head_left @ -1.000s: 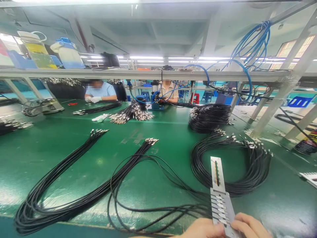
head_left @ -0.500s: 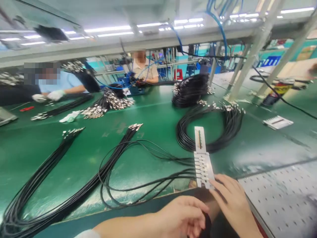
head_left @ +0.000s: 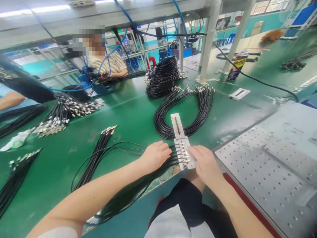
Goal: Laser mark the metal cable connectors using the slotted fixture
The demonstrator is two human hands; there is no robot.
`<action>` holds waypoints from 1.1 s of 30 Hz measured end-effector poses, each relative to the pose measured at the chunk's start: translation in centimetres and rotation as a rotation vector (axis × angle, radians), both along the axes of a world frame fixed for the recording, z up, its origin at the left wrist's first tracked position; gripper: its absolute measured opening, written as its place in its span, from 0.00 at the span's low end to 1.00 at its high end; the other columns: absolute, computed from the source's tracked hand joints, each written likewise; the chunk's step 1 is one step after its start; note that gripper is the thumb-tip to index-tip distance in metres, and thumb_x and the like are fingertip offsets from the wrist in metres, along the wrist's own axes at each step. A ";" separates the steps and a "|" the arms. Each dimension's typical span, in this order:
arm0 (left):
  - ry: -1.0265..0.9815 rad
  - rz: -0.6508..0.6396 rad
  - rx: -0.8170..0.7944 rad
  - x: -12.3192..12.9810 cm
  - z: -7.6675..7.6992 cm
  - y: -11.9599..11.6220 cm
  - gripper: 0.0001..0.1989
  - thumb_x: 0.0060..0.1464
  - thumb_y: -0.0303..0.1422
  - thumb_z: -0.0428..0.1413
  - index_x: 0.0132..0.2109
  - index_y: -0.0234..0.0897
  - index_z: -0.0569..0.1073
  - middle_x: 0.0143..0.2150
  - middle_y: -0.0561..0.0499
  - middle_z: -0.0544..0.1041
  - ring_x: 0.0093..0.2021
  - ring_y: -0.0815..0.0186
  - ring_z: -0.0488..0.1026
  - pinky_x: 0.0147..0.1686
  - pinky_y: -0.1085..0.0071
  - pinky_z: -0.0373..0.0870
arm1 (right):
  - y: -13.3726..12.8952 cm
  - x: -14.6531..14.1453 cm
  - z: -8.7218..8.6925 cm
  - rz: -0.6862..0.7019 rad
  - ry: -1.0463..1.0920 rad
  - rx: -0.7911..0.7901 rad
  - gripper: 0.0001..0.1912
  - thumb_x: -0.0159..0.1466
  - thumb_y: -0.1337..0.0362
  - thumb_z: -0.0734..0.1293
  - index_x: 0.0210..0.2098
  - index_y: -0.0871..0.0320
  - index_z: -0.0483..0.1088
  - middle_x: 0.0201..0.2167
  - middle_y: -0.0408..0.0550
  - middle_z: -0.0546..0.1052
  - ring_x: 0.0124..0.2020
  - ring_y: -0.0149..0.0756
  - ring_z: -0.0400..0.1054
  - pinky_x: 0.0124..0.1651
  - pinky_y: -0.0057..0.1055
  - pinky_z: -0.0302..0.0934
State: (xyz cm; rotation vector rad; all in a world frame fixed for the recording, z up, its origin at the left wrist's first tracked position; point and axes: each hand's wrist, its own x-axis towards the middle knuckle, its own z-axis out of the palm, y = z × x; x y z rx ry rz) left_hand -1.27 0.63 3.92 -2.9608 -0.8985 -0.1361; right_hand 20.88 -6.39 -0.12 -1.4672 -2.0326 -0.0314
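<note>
A pale slotted fixture (head_left: 183, 163) sits at the bench's near edge. Metal cable connectors lie side by side across it, and their black cables (head_left: 174, 158) run out to the left. Over those cables, just left of the fixture, my left hand (head_left: 155, 157) has its fingers curled round them; the fingertips are partly hidden. My right hand (head_left: 206, 162) grips the fixture's right edge, its thumb out of sight. A narrow slotted plate (head_left: 177, 126) extends from the fixture's far end.
Behind the fixture lies a looped cable bundle (head_left: 160, 115), with a taller coil (head_left: 162, 77) beyond. More bundles (head_left: 100, 142) lie to the left. A perforated metal plate (head_left: 257, 172) is at right. A spray can (head_left: 236, 67) stands near the frame posts. Co-workers sit across the bench.
My left hand has moved up from below the bench edge onto the cables beside the fixture. My right hand remains at the fixture's right side. The view has swung right and down.
</note>
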 end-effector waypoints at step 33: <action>-0.100 -0.200 -0.028 2.3 -2.4 0.4 0.08 0.55 0.22 0.43 0.30 0.35 0.61 0.27 0.50 0.61 0.27 0.65 0.54 0.28 0.67 0.54 | 0.1 -5.1 1.1 -0.322 -0.249 0.060 0.17 0.60 0.77 0.53 0.41 0.68 0.71 0.37 0.61 0.75 0.43 0.42 0.66 0.53 0.49 0.56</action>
